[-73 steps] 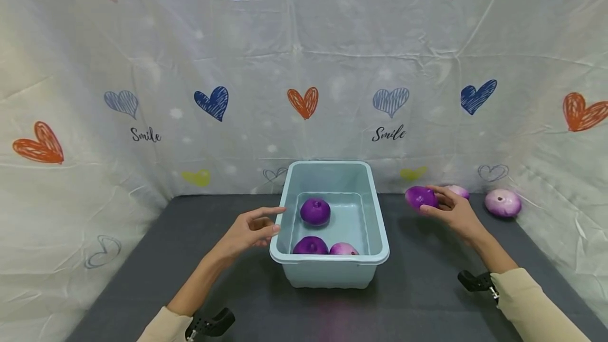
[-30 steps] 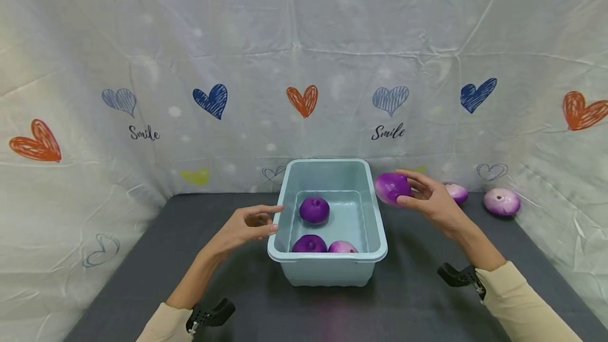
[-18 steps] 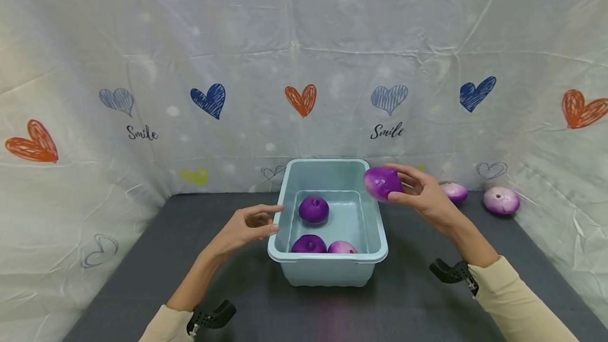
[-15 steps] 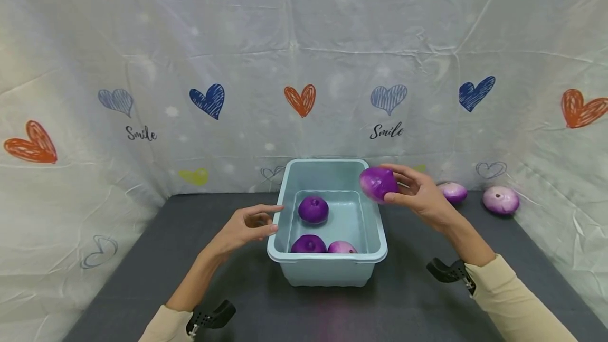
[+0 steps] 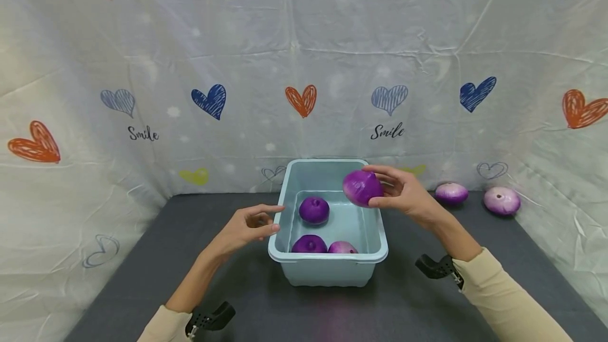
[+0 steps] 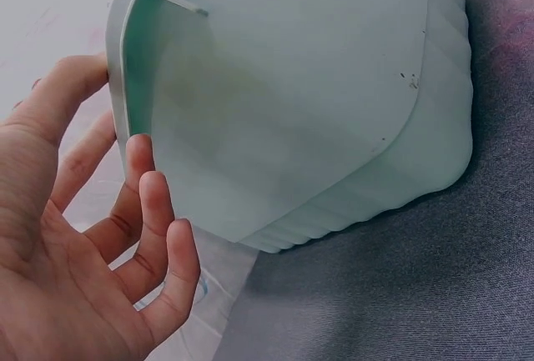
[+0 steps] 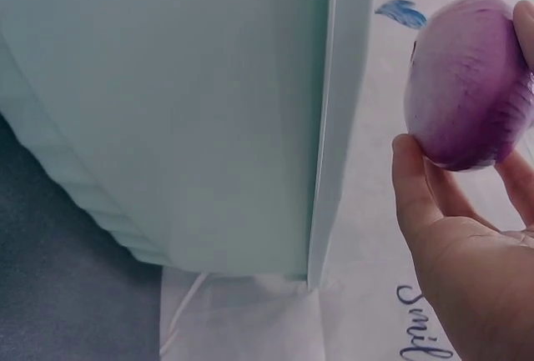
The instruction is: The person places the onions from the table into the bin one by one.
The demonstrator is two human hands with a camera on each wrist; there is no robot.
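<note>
My right hand (image 5: 401, 194) grips a purple onion (image 5: 362, 188) (image 7: 467, 94) above the right rim of a pale blue plastic tub (image 5: 328, 265) (image 7: 209, 127). Inside the tub lie three onions: one dark purple (image 5: 314, 210) in the middle, another dark one (image 5: 309, 245) and a paler one (image 5: 343, 248) at the near wall. My left hand (image 5: 247, 228) (image 6: 92, 261) is open, fingers relaxed, touching the tub's left rim (image 6: 125, 119).
Two pale purple-white onions (image 5: 451, 192) (image 5: 502, 200) lie on the dark grey table (image 5: 190, 278) at the back right. A white cloth with hearts (image 5: 304, 67) walls in the back and both sides.
My right hand has carried the onion left from beside the two loose onions, up to above the tub's right rim. The left hand has stayed at the tub's left side.
</note>
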